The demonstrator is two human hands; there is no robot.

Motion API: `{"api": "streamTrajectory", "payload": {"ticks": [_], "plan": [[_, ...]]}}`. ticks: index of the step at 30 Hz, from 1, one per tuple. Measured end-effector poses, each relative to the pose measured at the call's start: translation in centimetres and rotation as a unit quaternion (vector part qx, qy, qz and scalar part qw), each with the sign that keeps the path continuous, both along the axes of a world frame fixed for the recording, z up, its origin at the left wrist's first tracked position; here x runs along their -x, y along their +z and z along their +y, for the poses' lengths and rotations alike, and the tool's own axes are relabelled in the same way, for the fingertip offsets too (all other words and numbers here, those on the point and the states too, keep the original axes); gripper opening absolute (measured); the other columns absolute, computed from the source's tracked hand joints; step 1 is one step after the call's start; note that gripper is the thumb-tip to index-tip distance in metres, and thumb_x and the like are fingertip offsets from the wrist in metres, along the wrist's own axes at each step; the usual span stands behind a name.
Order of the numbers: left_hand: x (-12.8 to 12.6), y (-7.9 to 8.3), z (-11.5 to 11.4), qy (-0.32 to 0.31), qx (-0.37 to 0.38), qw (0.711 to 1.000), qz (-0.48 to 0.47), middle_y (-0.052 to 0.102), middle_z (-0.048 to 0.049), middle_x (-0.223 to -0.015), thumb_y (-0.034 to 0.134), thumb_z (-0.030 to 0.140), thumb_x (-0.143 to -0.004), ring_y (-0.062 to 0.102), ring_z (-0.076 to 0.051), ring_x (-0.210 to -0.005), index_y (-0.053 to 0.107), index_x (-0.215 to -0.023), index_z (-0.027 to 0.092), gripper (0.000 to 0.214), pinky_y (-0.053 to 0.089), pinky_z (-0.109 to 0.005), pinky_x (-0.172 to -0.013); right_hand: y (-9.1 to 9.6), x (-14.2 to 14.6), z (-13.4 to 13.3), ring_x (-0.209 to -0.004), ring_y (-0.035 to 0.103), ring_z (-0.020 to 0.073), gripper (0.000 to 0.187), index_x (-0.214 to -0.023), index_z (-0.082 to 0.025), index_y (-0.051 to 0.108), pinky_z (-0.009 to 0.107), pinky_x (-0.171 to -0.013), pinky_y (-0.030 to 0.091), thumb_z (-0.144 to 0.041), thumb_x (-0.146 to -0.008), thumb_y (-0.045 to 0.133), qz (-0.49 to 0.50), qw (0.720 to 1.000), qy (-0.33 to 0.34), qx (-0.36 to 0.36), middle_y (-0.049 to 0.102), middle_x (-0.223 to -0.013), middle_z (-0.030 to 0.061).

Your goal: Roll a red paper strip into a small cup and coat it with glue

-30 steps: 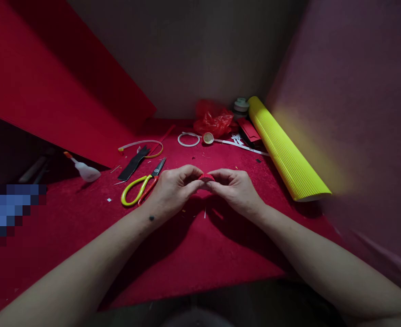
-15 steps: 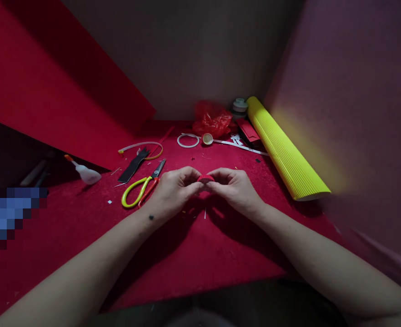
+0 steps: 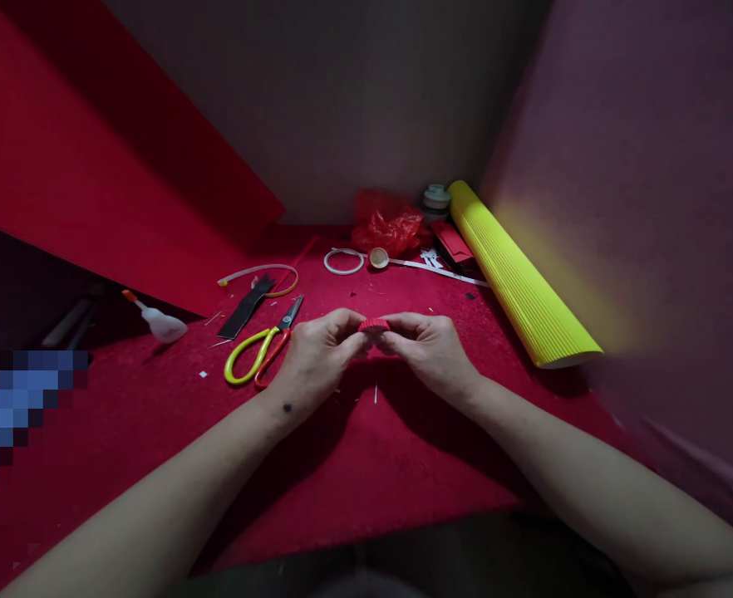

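Note:
Between my two hands is a small red ridged piece, which looks like a coil of corrugated paper. My left hand pinches its left side with thumb and fingers. On the opposite side, my right hand grips it the same way. Both hands are just above the red cloth, and the fingertips hide part of the piece. Scissors with one yellow and one red handle lie beside my left hand, blades pointing away and partly covered by it.
A yellow corrugated roll lies at the right. Behind are a red plastic bag, a lidded jar, a white ring coil and a round tape-like roll. Leftward are black strips, a squeeze bottle and a large red sheet.
The red ridged piece has tipped slightly, showing more of its ridged edge. Both hands keep their pinch on it in nearly the same place, while the view shifts a little.

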State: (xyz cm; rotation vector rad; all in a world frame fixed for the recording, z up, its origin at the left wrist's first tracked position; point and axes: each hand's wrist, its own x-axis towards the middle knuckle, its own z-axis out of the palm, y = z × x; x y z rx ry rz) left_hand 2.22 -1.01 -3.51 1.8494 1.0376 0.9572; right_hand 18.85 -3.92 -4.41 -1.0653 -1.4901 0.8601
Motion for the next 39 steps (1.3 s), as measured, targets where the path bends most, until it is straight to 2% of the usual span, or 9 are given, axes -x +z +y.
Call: {"api": "streamTrajectory", "payload": {"ticks": [5, 10, 14, 19, 25, 31, 36, 39], "plan": [[0.0, 0.0, -0.1, 0.028, -0.047, 0.998, 0.044, 0.071, -0.0034, -0.076, 0.061, 0.034, -0.080, 0.066, -0.017, -0.071, 0.068, -0.084, 0.018, 0.019, 0.051, -0.026, -0.066, -0.2, 0.1, 0.0, -0.074, 0.068, 0.0154, 0.017, -0.091, -0.022, 0.076, 0.027, -0.070, 0.054, -0.022, -0.078, 0.066, -0.004, 1.000, -0.020, -0.005, 0.075, -0.083, 0.0030], [-0.1, -0.2, -0.1, 0.015, -0.009, 1.000, -0.010, 0.071, -0.0019, -0.074, 0.059, 0.036, -0.082, 0.068, -0.016, -0.070, 0.069, -0.085, 0.018, 0.020, 0.052, -0.026, -0.066, -0.1, 0.3, 0.0, -0.073, 0.068, 0.0145, 0.018, -0.094, -0.021, 0.076, 0.027, -0.070, 0.054, -0.022, -0.079, 0.066, 0.010, 1.000, -0.017, -0.018, 0.075, -0.083, 0.0024], [-0.3, -0.2, -0.1, 0.028, -0.022, 0.999, 0.006, 0.071, -0.0022, -0.075, 0.060, 0.031, -0.080, 0.068, -0.017, -0.071, 0.070, -0.086, 0.018, 0.017, 0.052, -0.026, -0.067, 0.0, 0.4, 0.0, -0.072, 0.068, 0.0155, 0.019, -0.094, -0.020, 0.076, 0.027, -0.068, 0.054, -0.021, -0.081, 0.063, -0.036, 0.998, -0.039, -0.032, 0.075, -0.081, 0.0037], [-0.4, -0.2, -0.3, 0.021, -0.022, 1.000, -0.007, 0.071, -0.0017, -0.079, 0.058, 0.033, -0.082, 0.068, -0.016, -0.071, 0.069, -0.092, 0.019, 0.020, 0.052, -0.026, -0.068, 0.1, 0.5, -0.1, -0.074, 0.069, 0.0154, 0.019, -0.096, -0.021, 0.075, 0.027, -0.070, 0.055, -0.021, -0.081, 0.063, -0.014, 0.998, -0.034, -0.051, 0.075, -0.083, 0.0023], [-0.4, -0.4, -0.3, 0.054, -0.044, 0.998, 0.011, 0.071, -0.0034, -0.081, 0.058, 0.024, -0.078, 0.065, -0.017, -0.073, 0.069, -0.091, 0.019, 0.018, 0.051, -0.027, -0.070, 0.0, 0.7, -0.1, -0.074, 0.070, 0.0171, 0.018, -0.090, -0.019, 0.076, 0.028, -0.071, 0.054, -0.015, -0.083, 0.060, -0.119, 0.986, -0.087, -0.083, 0.076, -0.085, 0.0045], [-0.7, -0.5, -0.3, 0.034, -0.014, 0.999, -0.018, 0.071, -0.0031, -0.077, 0.056, 0.032, -0.081, 0.067, -0.016, -0.068, 0.068, -0.092, 0.017, 0.022, 0.054, -0.027, -0.066, -0.2, 0.9, 0.0, -0.073, 0.070, 0.0165, 0.018, -0.094, -0.020, 0.075, 0.027, -0.069, 0.055, -0.017, -0.084, 0.060, -0.104, 0.984, -0.087, -0.112, 0.076, -0.086, 0.0038], [-0.6, -0.5, -0.2, 0.057, -0.035, 0.998, -0.009, 0.071, -0.0031, -0.080, 0.059, 0.024, -0.076, 0.065, -0.017, -0.073, 0.069, -0.088, 0.019, 0.017, 0.052, -0.028, -0.073, -0.1, 1.0, -0.1, -0.077, 0.071, 0.0189, 0.022, -0.095, -0.018, 0.074, 0.030, -0.073, 0.054, -0.012, -0.082, 0.059, -0.192, 0.959, -0.138, -0.157, 0.075, -0.090, 0.0074], [-0.6, -0.5, -0.1, 0.047, -0.021, 0.998, -0.023, 0.071, -0.0029, -0.078, 0.057, 0.029, -0.079, 0.066, -0.016, -0.070, 0.068, -0.090, 0.018, 0.019, 0.054, -0.028, -0.070, -0.1, 1.1, -0.1, -0.077, 0.071, 0.0180, 0.022, -0.097, -0.017, 0.074, 0.028, -0.073, 0.054, -0.013, -0.082, 0.058, -0.147, 0.972, -0.119, -0.142, 0.075, -0.089, 0.0066]]}}
